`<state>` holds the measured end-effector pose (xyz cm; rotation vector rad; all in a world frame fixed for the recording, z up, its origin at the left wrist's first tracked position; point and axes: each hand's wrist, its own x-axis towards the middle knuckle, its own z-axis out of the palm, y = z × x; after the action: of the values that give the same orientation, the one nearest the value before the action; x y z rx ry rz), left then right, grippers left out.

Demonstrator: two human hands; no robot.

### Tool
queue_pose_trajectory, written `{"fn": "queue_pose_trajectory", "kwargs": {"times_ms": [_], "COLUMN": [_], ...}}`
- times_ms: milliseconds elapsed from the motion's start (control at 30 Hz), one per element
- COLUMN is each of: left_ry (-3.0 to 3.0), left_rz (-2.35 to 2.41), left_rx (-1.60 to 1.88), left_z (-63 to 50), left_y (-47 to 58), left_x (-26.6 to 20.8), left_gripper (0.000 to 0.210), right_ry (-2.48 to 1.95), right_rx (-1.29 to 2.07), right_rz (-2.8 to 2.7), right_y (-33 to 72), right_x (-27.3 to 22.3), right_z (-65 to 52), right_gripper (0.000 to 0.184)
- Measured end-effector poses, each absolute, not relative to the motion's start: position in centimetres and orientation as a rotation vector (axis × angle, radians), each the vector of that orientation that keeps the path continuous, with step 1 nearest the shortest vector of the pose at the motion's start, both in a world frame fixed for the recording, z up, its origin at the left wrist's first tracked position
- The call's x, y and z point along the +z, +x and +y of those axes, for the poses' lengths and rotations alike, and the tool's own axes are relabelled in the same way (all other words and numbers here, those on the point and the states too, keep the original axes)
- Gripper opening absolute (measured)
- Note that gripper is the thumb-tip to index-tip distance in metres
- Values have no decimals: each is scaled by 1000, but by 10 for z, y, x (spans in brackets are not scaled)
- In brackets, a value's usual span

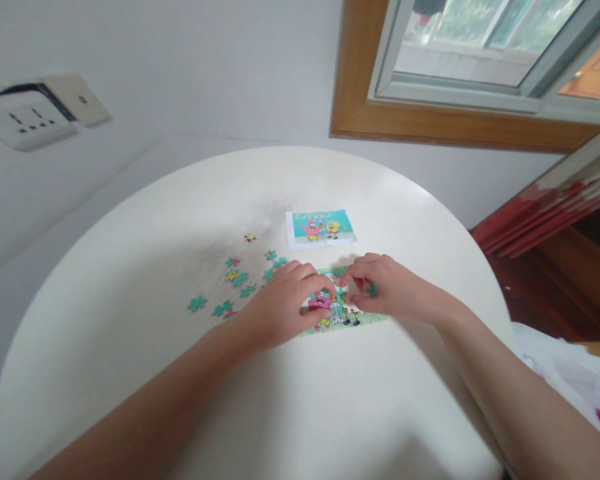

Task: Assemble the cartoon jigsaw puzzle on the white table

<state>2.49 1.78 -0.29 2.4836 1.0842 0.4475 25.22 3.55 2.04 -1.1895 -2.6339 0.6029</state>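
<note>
A partly assembled jigsaw puzzle (337,310) with cartoon figures lies on a white round table (370,400). My left hand (290,303) rests at its left side, thumb and forefinger curled around the pink figure and touching the puzzle. Over the right half is my right hand (385,285), its thumb and forefinger bent toward each other at the middle of the picture. A teal puzzle piece (371,289) shows beneath its curled fingers. The hands cover much of the puzzle's left and right edges.
Several loose puzzle pieces (231,275) are scattered left of my left hand. Behind the puzzle lies a reference picture card (323,227). A wall socket (30,123) and a wood-framed window (475,123) border the table; a white plastic bag (563,373) is at the right.
</note>
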Motion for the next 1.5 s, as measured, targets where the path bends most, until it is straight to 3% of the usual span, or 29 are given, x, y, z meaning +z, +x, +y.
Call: {"fn": "queue_pose_trajectory", "kwargs": {"times_ms": [633,1133,1500], "left_ry": [2485,2488,2480], "left_rz": [1091,1103,1116], "left_rx": [447,467,450], "left_z": [18,17,18], "left_y": [25,24,25], "left_x": [-4,-4,-6], "left_gripper": [23,30,20], "right_ry": [-1058,-1079,-1047], "right_rx": [533,519,531], "right_rz": [-2592,-2615,-2584], "right_y": [253,252,251], "right_x": [22,22,23], "right_z": [35,34,33], "right_gripper": [29,27,28]}}
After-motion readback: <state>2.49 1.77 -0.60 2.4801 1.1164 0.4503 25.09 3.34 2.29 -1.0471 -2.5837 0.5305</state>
